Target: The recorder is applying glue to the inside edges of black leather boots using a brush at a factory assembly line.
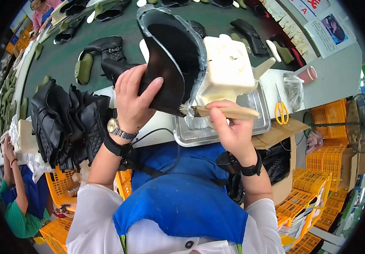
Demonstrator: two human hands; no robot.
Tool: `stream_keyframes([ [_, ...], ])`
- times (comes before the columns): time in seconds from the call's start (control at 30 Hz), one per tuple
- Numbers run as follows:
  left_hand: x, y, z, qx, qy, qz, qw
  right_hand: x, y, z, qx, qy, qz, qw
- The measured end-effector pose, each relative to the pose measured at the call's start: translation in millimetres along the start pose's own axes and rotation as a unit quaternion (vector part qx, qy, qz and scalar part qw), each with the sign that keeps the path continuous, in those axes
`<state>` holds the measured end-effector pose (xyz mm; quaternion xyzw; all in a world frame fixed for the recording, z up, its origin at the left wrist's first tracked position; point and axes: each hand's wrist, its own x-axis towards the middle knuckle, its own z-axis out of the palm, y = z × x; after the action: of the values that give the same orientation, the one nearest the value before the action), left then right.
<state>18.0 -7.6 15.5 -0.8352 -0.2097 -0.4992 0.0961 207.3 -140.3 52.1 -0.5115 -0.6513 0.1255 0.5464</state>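
Note:
My left hand (132,99) grips a black boot upper (172,55), held up with its open underside turned toward me. My right hand (229,127) holds a wooden-handled brush (225,112), whose bristles touch the lower edge of the boot. Just behind the brush stands a cream plastic glue container (227,67) in a metal tray (258,122). A watch and a black band sit on my left wrist, and a black band is on my right wrist.
A pile of black boot uppers (68,125) lies at my left. Yellow-handled scissors (281,108) lie right of the tray. More boots and green soles ride on the dark conveyor (64,59) behind. Yellow crates (324,156) stand at right. Another person (15,190) works at lower left.

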Motion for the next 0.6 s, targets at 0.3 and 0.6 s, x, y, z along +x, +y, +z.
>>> stream_keyframes([
  [0.3, 1.0, -2.1, -2.4, 0.009, -0.057, 0.027, 0.998, -9.1, 13.9, 1.0, 0.205, 0.010, 0.245, 0.948],
  [0.6, 0.6, -0.7, -6.0, -0.037, -0.099, 0.003, 0.994, -0.9, 24.0, -2.0, -0.165, -0.005, -0.160, 0.973],
])
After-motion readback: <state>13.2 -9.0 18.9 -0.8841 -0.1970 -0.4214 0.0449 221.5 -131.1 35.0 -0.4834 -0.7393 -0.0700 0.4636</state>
